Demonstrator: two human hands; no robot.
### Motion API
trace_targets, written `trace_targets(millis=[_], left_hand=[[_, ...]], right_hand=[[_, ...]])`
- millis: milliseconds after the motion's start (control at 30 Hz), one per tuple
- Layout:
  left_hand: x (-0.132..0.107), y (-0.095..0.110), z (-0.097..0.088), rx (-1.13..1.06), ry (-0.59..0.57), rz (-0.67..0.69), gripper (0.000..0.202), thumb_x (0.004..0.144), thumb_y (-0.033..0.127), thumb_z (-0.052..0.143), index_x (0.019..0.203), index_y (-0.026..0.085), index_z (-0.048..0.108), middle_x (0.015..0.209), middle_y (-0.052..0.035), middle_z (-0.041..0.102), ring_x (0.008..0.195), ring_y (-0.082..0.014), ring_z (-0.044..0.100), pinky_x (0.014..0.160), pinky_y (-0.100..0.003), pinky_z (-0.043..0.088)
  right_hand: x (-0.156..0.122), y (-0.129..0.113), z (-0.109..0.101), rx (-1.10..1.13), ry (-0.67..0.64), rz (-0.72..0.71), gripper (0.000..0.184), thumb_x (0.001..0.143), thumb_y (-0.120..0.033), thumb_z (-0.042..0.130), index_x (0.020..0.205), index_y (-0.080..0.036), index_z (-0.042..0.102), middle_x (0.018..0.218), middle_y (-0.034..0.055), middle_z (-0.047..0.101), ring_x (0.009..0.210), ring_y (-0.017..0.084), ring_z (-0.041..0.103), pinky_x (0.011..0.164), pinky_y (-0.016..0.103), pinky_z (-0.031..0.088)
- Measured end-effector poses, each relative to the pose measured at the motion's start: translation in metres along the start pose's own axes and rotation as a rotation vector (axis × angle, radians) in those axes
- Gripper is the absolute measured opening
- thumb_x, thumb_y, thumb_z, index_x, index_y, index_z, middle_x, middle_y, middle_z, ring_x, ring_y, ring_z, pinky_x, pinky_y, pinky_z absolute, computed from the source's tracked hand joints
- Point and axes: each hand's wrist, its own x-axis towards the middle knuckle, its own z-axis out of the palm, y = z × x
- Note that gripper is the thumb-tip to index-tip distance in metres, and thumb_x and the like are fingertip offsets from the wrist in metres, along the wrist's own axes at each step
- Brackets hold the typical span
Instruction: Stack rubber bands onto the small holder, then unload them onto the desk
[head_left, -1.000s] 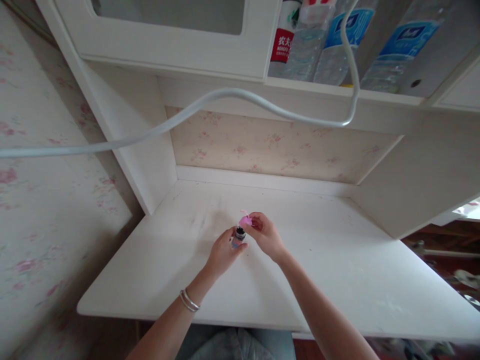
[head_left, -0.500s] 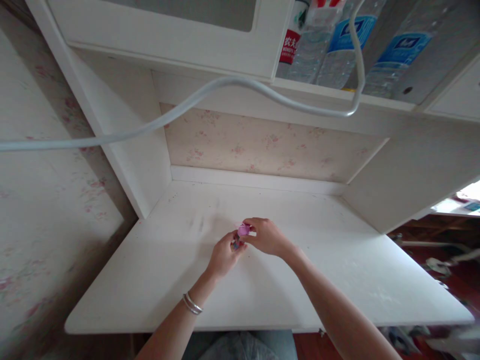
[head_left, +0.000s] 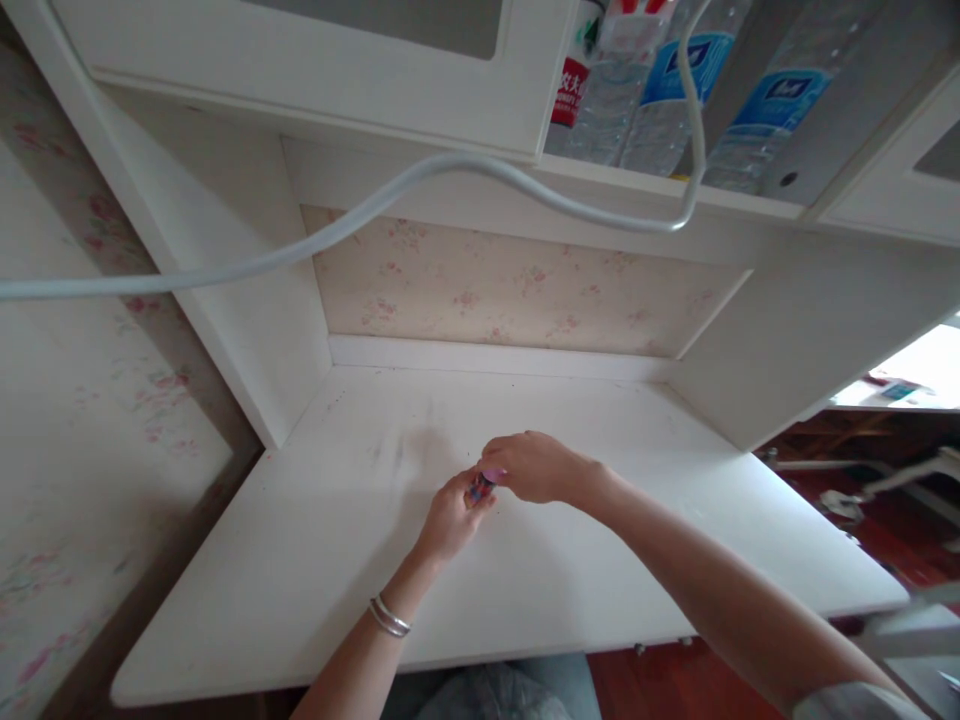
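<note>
Above the middle of the white desk (head_left: 337,560), both hands meet around a small container (head_left: 478,489) with a multicoloured, patterned body. My left hand (head_left: 448,515) grips its body from below and the left, fingers closed around it. Over its round pink lid (head_left: 493,473), the fingers of my right hand (head_left: 541,467) are bent and pressed down from the right. Most of the lid is hidden under those fingers, and whether it is loose on the body I cannot tell.
A thick white cable (head_left: 360,215) crosses in front of the view. Several plastic bottles (head_left: 679,90) stand in the open shelf above the desk. White side panels (head_left: 225,300) bound the desk at left and right. Floral wallpaper (head_left: 510,290) shows at the back.
My right hand has closed further over the pink lid, covering most of it, and its wrist has turned. My left hand keeps its grip. The view has shifted slightly.
</note>
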Motion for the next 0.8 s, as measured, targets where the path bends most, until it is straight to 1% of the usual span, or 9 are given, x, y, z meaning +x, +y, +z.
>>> trace_targets(millis=[100, 167, 233, 300, 367, 433, 600, 700, 800], left_hand=[[0.000, -0.003, 0.001, 0.020, -0.008, 0.001, 0.029, 0.080, 0.033, 0.061, 0.106, 0.022, 0.062, 0.095, -0.0031, 0.068, 0.084, -0.0169, 0.063, 0.075, -0.026, 0.049], [-0.001, -0.004, 0.001, 0.022, -0.011, -0.013, 0.029, 0.081, 0.034, 0.059, 0.107, 0.022, 0.062, 0.094, -0.0025, 0.068, 0.082, -0.0162, 0.063, 0.074, -0.026, 0.049], [-0.001, -0.004, -0.001, 0.003, -0.016, -0.027, 0.031, 0.082, 0.034, 0.058, 0.111, 0.023, 0.060, 0.093, -0.0013, 0.068, 0.080, -0.0152, 0.062, 0.072, -0.025, 0.048], [-0.001, -0.003, -0.002, -0.021, -0.027, -0.036, 0.033, 0.083, 0.035, 0.057, 0.114, 0.023, 0.060, 0.091, -0.0008, 0.068, 0.079, -0.0147, 0.062, 0.072, -0.025, 0.048], [0.000, -0.002, -0.001, -0.037, -0.040, -0.041, 0.033, 0.082, 0.034, 0.058, 0.112, 0.022, 0.061, 0.090, -0.0013, 0.068, 0.078, -0.0149, 0.062, 0.071, -0.025, 0.049], [0.000, -0.002, 0.001, -0.053, -0.048, -0.039, 0.033, 0.081, 0.033, 0.060, 0.111, 0.021, 0.061, 0.091, -0.0025, 0.068, 0.078, -0.0151, 0.061, 0.072, -0.026, 0.049], [-0.003, -0.006, 0.007, -0.069, -0.073, -0.058, 0.031, 0.078, 0.034, 0.064, 0.104, 0.018, 0.060, 0.092, -0.0045, 0.067, 0.079, -0.0157, 0.062, 0.074, -0.027, 0.048], [-0.005, -0.007, 0.006, -0.107, -0.115, -0.074, 0.028, 0.079, 0.037, 0.063, 0.098, 0.017, 0.060, 0.087, -0.0038, 0.067, 0.077, -0.0154, 0.061, 0.073, -0.027, 0.048], [-0.006, -0.004, 0.002, -0.191, -0.154, -0.085, 0.029, 0.081, 0.040, 0.061, 0.097, 0.015, 0.060, 0.086, -0.0042, 0.066, 0.076, -0.0151, 0.061, 0.073, -0.027, 0.047]], right_hand=[[0.009, -0.005, -0.002, -0.137, 0.018, 0.222, 0.048, 0.090, -0.051, 0.044, 0.081, -0.016, 0.075, 0.086, 0.0178, 0.071, 0.088, 0.031, 0.066, 0.075, 0.039, 0.046], [0.011, -0.003, -0.004, -0.135, 0.029, 0.303, 0.062, 0.091, -0.061, 0.033, 0.082, -0.016, 0.075, 0.083, 0.0178, 0.071, 0.090, 0.032, 0.066, 0.077, 0.041, 0.045], [0.008, 0.003, -0.008, -0.041, 0.043, 0.253, 0.057, 0.092, -0.060, 0.031, 0.102, -0.021, 0.072, 0.095, 0.0136, 0.071, 0.097, 0.029, 0.064, 0.080, 0.038, 0.044], [0.003, 0.007, -0.010, 0.070, 0.031, 0.086, 0.043, 0.090, -0.053, 0.044, 0.121, -0.029, 0.062, 0.112, 0.0082, 0.067, 0.102, 0.025, 0.063, 0.079, 0.033, 0.045], [0.001, 0.008, -0.009, 0.073, -0.010, -0.023, 0.035, 0.088, -0.042, 0.051, 0.119, -0.031, 0.063, 0.116, 0.0068, 0.065, 0.098, 0.024, 0.064, 0.075, 0.031, 0.046], [0.004, 0.005, -0.005, -0.031, -0.027, 0.032, 0.030, 0.090, -0.038, 0.047, 0.103, -0.025, 0.070, 0.102, 0.0101, 0.069, 0.090, 0.026, 0.066, 0.072, 0.033, 0.046], [0.015, 0.007, 0.008, -0.080, -0.002, 0.301, 0.061, 0.094, -0.056, 0.029, 0.085, -0.016, 0.074, 0.085, 0.0173, 0.071, 0.090, 0.032, 0.066, 0.075, 0.041, 0.046], [0.013, 0.019, 0.008, 0.112, 0.030, 0.259, 0.054, 0.094, -0.056, 0.030, 0.107, -0.022, 0.069, 0.105, 0.0128, 0.070, 0.103, 0.028, 0.063, 0.085, 0.040, 0.045], [0.006, 0.032, 0.005, 0.290, 0.022, -0.024, 0.046, 0.090, -0.042, 0.048, 0.135, -0.031, 0.049, 0.140, 0.0036, 0.049, 0.122, 0.021, 0.051, 0.094, 0.032, 0.040]])
